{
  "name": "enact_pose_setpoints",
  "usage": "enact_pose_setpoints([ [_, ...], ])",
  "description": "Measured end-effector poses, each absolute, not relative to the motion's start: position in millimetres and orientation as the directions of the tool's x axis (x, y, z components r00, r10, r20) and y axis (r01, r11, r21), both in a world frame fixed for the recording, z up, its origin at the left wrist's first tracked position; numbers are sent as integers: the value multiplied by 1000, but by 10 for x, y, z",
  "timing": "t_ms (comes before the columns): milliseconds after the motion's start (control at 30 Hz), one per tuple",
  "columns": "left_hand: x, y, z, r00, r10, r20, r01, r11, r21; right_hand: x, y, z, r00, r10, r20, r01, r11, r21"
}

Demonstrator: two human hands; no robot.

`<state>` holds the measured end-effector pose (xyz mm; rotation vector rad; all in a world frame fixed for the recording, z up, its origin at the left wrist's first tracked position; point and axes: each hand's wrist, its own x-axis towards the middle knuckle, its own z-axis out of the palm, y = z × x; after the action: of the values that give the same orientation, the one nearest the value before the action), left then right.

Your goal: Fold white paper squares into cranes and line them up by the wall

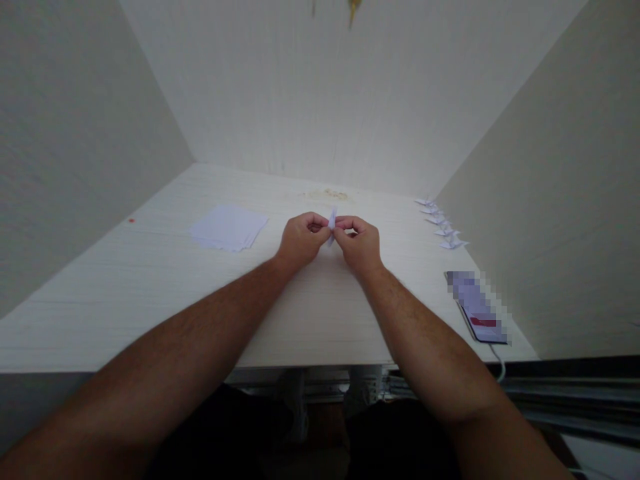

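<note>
A small folded piece of white paper (333,217) stands upright between my two hands, above the middle of the table. My left hand (306,239) pinches it from the left with thumb and fingers. From the right, my right hand (358,244) grips the same paper in a pinch, its fingertips close to those of the left. Parts of the paper are hidden behind the fingertips, so its exact folds cannot be made out.
Left of my hands lies a stack of white paper sheets (230,228). Several folded paper cranes (440,225) line the right wall. Nearer me is a phone (475,307) with a white cable (500,365). Walls enclose the white table (310,320) on three sides.
</note>
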<state>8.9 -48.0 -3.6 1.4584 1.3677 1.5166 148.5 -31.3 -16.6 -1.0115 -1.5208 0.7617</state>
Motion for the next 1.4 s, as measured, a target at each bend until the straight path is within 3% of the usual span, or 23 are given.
enact_pose_setpoints([
  [1400,121,-519,-7,-244,913,328,219,-277,935,1466,-327,-152,-30,900,434,184,432,-883],
])
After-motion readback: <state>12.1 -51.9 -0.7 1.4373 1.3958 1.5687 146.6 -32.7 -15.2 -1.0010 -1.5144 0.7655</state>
